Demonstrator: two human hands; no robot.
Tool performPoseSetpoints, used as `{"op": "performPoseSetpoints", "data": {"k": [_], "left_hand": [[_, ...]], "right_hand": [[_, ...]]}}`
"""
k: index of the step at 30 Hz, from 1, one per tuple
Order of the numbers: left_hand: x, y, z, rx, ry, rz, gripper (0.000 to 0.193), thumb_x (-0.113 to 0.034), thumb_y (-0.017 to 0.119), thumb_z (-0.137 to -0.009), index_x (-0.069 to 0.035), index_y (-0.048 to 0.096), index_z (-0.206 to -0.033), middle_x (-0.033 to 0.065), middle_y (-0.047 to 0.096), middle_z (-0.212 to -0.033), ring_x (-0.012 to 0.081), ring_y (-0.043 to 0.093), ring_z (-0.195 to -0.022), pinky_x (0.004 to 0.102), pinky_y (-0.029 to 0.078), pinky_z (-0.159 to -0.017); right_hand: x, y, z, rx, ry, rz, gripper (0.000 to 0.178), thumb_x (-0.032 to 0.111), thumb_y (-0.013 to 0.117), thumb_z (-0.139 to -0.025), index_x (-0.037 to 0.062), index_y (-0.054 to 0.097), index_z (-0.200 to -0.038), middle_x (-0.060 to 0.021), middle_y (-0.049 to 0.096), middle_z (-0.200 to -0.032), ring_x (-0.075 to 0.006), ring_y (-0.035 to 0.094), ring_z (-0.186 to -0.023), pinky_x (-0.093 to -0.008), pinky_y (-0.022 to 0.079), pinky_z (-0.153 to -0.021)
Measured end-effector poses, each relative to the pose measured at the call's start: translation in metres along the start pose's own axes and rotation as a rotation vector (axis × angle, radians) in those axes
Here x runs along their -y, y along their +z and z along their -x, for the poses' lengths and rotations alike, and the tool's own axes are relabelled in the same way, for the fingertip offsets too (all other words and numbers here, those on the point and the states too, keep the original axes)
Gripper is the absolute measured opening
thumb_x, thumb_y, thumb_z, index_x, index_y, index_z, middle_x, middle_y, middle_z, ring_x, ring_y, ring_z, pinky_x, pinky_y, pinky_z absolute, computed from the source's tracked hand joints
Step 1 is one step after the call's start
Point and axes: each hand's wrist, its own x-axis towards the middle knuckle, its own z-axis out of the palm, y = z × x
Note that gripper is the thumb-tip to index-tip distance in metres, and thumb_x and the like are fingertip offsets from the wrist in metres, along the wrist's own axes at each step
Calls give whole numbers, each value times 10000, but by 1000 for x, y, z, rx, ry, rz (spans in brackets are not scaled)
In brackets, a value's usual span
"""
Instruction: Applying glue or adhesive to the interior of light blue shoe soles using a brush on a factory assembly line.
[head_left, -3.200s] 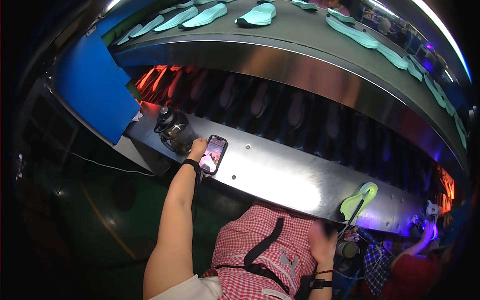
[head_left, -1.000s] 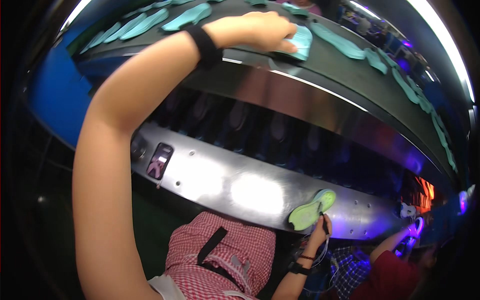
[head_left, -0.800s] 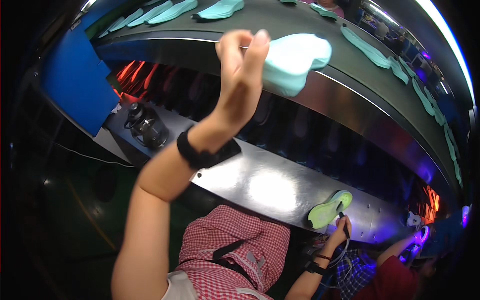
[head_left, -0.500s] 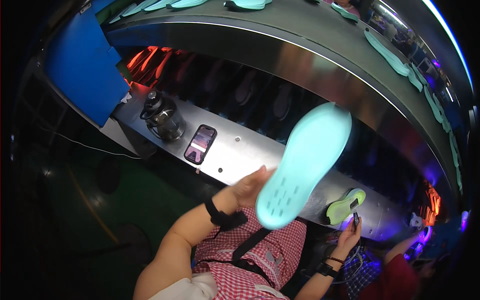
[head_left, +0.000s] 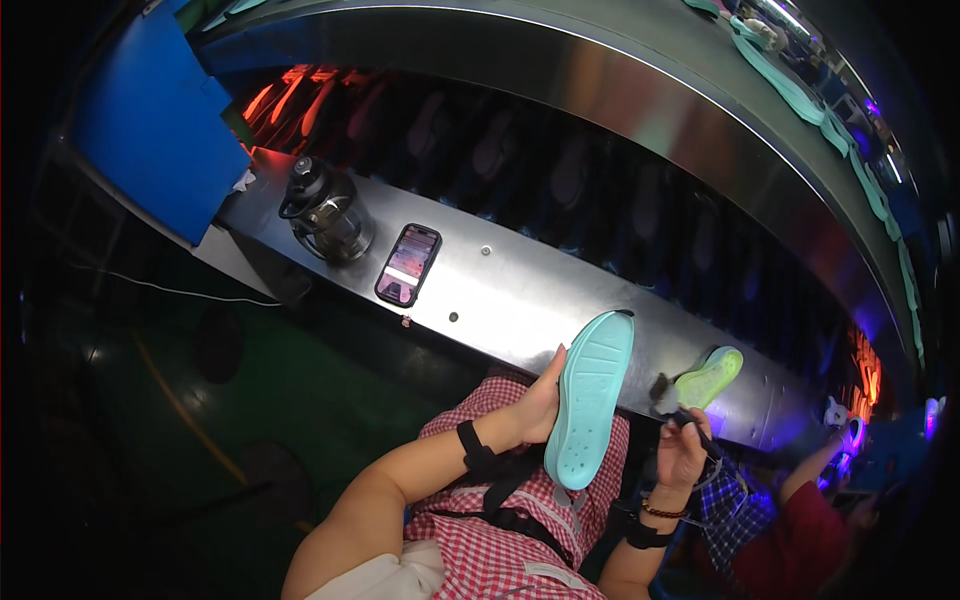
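My left hand (head_left: 541, 402) grips a turquoise shoe sole (head_left: 592, 400) by its left edge. The sole is held upright above my lap, its ridged and dotted face toward me and a dark mark at its top end. My right hand (head_left: 682, 458) is closed around the dark handle of a small brush (head_left: 664, 398), whose dark bristles point up and left. Motion slightly blurs the brush. Just beyond it, a yellow-green sole (head_left: 710, 377) lies on the metal ledge (head_left: 520, 315), apart from my fingers.
A phone (head_left: 408, 266) and a dark-lidded clear jug (head_left: 330, 215) stand on the ledge at left. Behind runs a curved conveyor (head_left: 480, 30) carrying turquoise soles (head_left: 785, 85), above a dark opening with red glowing ends. Another person's arm (head_left: 808, 468) is at right, near purple light.
My left hand has lowered the turquoise sole and turned it, so its ridged face now shows. My right hand has turned the brush; its bristles now show beside the yellow-green sole.
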Motion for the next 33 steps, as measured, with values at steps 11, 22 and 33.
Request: {"op": "performPoseSetpoints", "data": {"k": [11,22,33], "left_hand": [[12,15,0,117,100,33,791,-672,95,-828,-84,354,-1289,124,486,-1199,256,492,-1084,407,401,-928],[14,24,1,87,100,26,755,-644,145,-845,-60,418,-1237,141,527,-1144,283,543,-997,417,439,-869],[27,26,-17,-195,378,-167,710,-641,186,-850,-94,365,-1266,101,443,-1227,246,446,-1111,373,377,-940]], "right_hand": [[-23,40,-4,72,136,71,231,-1,570,-773,-48,554,-998,-164,619,-919,-209,598,-819,-298,475,-768],[-21,56,-32,7,150,69,217,46,614,-786,-61,592,-973,-93,617,-795,-137,573,-698,-237,456,-652],[-25,97,-22,212,-244,769,203,95,625,-776,13,633,-962,-86,645,-821,-139,595,-697,-238,471,-643]]}}
